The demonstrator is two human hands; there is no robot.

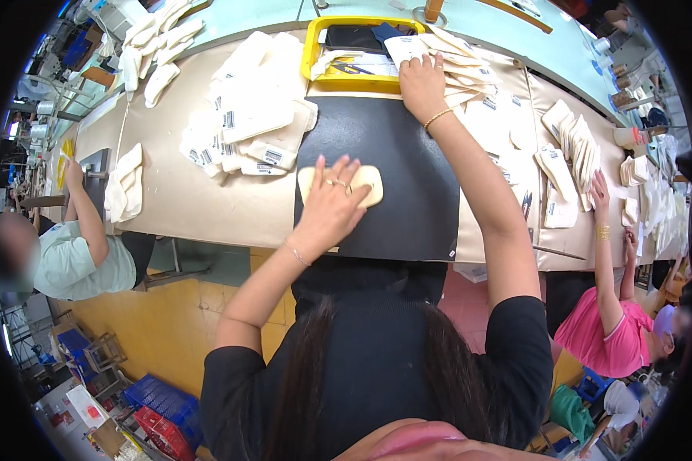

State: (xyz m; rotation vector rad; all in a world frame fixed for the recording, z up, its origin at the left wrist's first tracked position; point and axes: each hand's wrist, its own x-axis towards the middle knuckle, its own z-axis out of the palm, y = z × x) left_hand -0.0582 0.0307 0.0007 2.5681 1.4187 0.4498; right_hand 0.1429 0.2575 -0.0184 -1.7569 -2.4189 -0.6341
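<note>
My left hand (331,198) lies flat, fingers spread, on a cream insole-shaped piece (370,182) that rests on a black mat (407,169). My right hand (421,81) reaches far forward and presses on a stack of cream pieces with labels (469,73) beside a yellow tray (313,54). Whether the right fingers grip a piece is hidden by the back of the hand. A bracelet sits on each wrist.
A heap of cream labelled pieces (246,123) lies left of the mat on the beige table (177,192). More stacks (573,150) sit at the right. One person in light green (84,253) works at left, another in pink (611,323) at right. Blue crates (161,399) stand on the floor.
</note>
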